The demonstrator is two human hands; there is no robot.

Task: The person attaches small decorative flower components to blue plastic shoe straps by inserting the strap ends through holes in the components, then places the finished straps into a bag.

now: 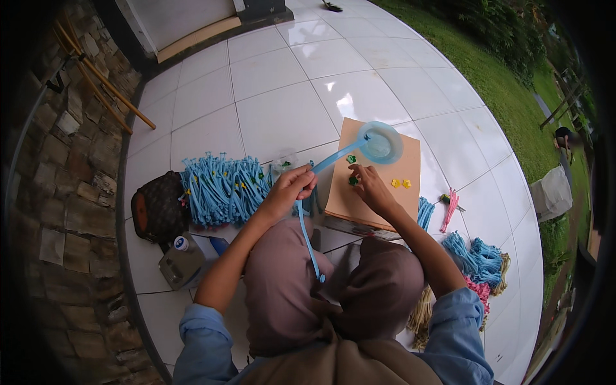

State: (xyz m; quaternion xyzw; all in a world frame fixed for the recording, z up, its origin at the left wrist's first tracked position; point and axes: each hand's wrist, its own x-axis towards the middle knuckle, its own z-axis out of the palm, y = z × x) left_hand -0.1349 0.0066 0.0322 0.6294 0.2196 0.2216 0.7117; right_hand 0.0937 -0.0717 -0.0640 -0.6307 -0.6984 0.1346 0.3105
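My left hand is closed round a light blue strap. One end of the strap reaches over the rim of a pale blue bowl; the other hangs down between my knees to a small knotted tip. My right hand is over a brown cardboard sheet, fingers bent and apart, its fingertips beside a dark green flower piece. Whether they touch it is hard to tell. Another green flower piece lies just beyond my fingers. Two yellow flower pieces lie right of my hand.
Left stand a large bundle of blue straps, a brown patterned bag and a container with a white-and-blue cap. Right lie pink strips, more blue straps and beige bundles on the tiled floor.
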